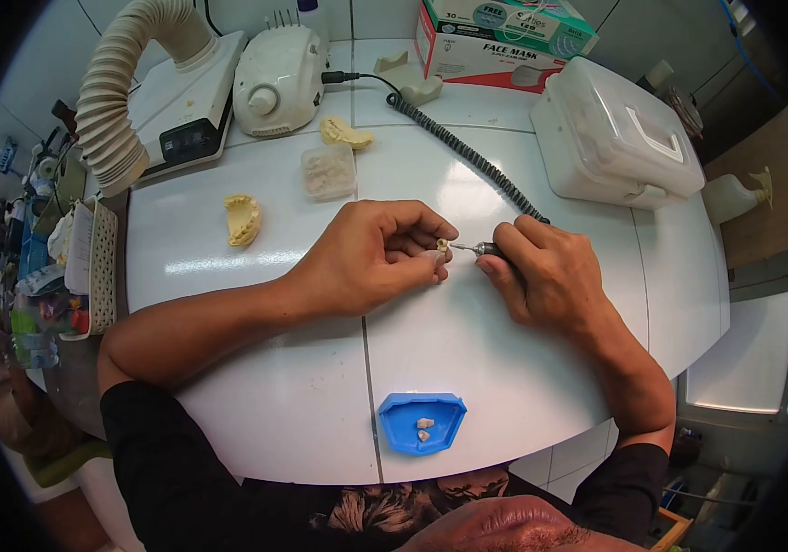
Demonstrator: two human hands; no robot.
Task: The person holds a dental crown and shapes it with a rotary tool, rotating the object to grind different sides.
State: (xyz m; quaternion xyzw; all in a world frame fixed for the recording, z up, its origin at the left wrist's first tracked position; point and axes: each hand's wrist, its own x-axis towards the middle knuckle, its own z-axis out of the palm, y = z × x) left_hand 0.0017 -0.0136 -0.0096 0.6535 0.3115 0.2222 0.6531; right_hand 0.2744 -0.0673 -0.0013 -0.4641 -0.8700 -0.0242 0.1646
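Note:
Between the thumb and fingers of my left hand [380, 248] is a small tooth-coloured dental crown [443, 245]. My right hand [541, 267] grips a dark rotary handpiece [490, 249] like a pen, its thin metal bur pointing left with the tip right at the crown. A coiled black cord [468, 152] runs from behind my right hand up to the white micromotor control box [276, 83]. Nearer my body, a blue tray [399, 432] holds a few small tooth-coloured pieces [424, 425].
A yellowish dental cast [242, 220] lies left of my hands, another cast [346, 132] beyond a small clear box [328, 174]. A ribbed hose [111, 110] hangs at the back left. A white lidded case [619, 138] and a face mask box [495, 60] stand at the back right.

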